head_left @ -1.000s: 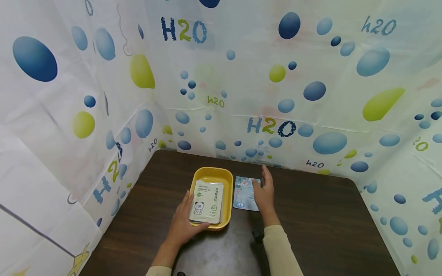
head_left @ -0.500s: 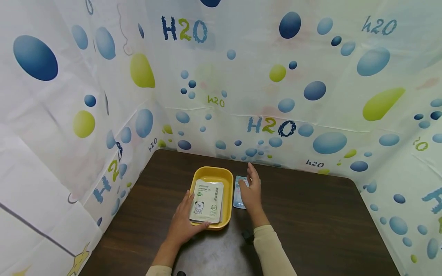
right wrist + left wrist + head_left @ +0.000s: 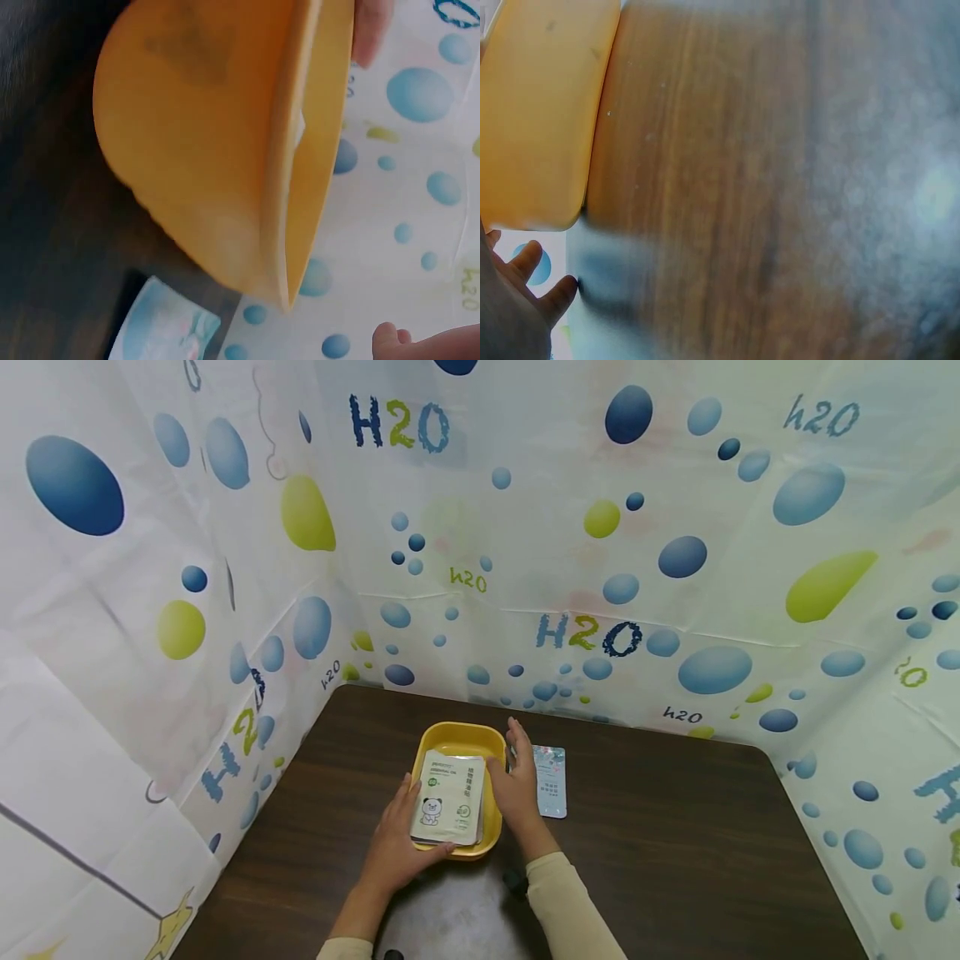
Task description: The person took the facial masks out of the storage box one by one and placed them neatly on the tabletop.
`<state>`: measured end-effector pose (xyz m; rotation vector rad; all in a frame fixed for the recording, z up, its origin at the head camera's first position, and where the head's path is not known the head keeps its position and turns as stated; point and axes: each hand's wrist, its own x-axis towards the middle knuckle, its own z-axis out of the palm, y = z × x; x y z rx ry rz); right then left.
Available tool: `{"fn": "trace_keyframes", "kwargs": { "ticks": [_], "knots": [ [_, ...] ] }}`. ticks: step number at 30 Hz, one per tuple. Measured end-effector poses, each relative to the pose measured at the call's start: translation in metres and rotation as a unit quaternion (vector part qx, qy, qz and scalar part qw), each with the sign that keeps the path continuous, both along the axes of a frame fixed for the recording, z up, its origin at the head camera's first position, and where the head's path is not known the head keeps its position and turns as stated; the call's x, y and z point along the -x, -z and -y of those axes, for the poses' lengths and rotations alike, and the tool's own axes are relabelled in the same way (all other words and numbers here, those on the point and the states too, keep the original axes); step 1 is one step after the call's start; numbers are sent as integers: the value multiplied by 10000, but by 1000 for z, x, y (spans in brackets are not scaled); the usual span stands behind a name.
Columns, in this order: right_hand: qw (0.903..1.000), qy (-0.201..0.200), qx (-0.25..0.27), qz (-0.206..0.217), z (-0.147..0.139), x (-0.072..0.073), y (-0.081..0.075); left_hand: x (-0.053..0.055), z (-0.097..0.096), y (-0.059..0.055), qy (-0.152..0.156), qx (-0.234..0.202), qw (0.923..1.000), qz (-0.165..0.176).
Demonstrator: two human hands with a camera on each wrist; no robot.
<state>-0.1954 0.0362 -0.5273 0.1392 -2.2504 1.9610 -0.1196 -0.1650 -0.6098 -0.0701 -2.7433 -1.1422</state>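
A yellow plastic tray (image 3: pixel 467 737) stands left of the table's middle. In it lies a pale green packet (image 3: pixel 448 797) with a bear print and the words "essential oil"; edges beneath it suggest more packets. Along the tray's left side and near corner rests my left hand (image 3: pixel 397 847), fingers extended and thumb across the front. My right hand (image 3: pixel 517 787) is upright at the right rim, fingers extended, holding nothing; whether it touches the tray is unclear. Just right of it, partly hidden, a blue floral packet (image 3: pixel 552 781) lies flat. The right wrist view shows the tray's outer wall (image 3: pixel 195 135).
The dark wooden table (image 3: pixel 675 852) reaches up to a hanging white sheet (image 3: pixel 525 552) with blue and green spots at the back and sides. A small black object (image 3: pixel 515 883) is by the right wrist.
My right hand has moved left, from over the blue packet to the tray's right rim, uncovering most of that packet. The left hand and tray have stayed put.
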Motion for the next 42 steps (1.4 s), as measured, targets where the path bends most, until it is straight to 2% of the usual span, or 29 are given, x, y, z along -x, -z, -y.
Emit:
{"fn": "trace_keyframes", "kwargs": {
  "ticks": [11,19,28,35,42],
  "knots": [
    [9992,-194,104,338,27,-16,10,0,0,0,9,-42,9999,-144],
    [9954,-275,150,906,40,-24,22,0,-1,1,31,-47,9998,-187],
    [9910,45,68,1336,48,-22,42,0,0,1,24,-51,9997,-254],
    [9875,164,124,1565,48,-20,42,1,-1,2,12,-7,9996,-268],
    [9859,269,-239,1634,50,-21,43,0,-2,0,3,-53,9998,-191]
  ]
}}
